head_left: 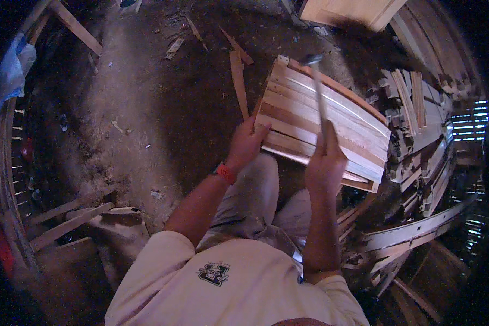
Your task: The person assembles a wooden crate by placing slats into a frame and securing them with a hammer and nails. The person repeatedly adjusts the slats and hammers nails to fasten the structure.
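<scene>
In front of my knees a slatted wooden panel (299,103), built of pale and reddish strips side by side, is held at a slant. My left hand (245,142) grips its left edge, thumb over the face and the other fingers hidden behind. A hammer (319,92) crosses the panel's face, its dark head (311,59) near the top edge. Closed round the lower part of its handle is my right hand (326,163). Whether the hammer head touches the panel I cannot tell.
To the right lies a heap of stacked wood strips (415,108). A pale wooden box-like piece (348,13) stands beyond the panel. Loose slats (237,76) lie on the dirt floor (141,103). Boards (73,223) lean at lower left; a blue plastic bag (13,70) hangs at far left.
</scene>
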Available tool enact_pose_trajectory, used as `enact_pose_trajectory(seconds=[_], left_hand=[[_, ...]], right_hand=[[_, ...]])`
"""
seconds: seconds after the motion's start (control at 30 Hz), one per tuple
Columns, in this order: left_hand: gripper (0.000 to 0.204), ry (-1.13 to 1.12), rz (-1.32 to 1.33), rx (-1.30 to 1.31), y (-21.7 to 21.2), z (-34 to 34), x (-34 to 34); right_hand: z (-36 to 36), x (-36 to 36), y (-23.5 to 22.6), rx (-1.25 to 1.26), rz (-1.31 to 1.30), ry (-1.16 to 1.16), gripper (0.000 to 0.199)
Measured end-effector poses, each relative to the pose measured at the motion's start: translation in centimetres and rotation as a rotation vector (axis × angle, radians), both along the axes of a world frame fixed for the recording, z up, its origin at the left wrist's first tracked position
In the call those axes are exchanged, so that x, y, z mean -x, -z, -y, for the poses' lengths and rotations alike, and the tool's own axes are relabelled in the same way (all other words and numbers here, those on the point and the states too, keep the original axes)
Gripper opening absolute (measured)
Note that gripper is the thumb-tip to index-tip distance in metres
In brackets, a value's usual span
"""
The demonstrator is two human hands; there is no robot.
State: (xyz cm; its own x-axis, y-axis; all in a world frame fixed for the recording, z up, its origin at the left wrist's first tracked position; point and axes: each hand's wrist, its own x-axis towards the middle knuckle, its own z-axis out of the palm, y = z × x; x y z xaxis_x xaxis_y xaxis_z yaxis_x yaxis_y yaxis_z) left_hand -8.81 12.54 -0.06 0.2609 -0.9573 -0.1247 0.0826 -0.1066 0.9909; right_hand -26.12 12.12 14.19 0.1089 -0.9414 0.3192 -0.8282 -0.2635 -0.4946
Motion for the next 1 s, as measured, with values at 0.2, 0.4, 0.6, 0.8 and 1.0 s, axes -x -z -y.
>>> enact_pose_trajectory(seconds=[0.2, 0.4, 0.6, 0.8, 1.0], left_hand=[[0.037, 0.024, -0.004, 0.004, -0.9, 0.3, 0.3], [0.034, 0.011, 0.011, 0.024, -0.7, -0.2, 0.0], [0.029, 0.001, -0.196, 0.002, -0.5, -0.1, 0.6], [0.024, 0.051, 0.78, 0.398, 5.2, 0.7, -2.0], [0.033, 0.056, 0.512, 0.281, 7.9, 3.1, -4.4]], right_hand=[[-0.6, 0.9, 3.8, -0.113, -0.023, 0.022, 0.043], [-0.8, -0.3, -0.3, -0.072, 0.003, -0.033, 0.038], [-4.4, 1.3, -2.6, 0.01, 0.216, 0.121, 0.031], [-13.0, 10.5, 1.9, -0.312, 0.345, 0.165, 0.021], [-26.7, 22.4, 7.6, -0.359, 0.4, 0.537, 0.025]])
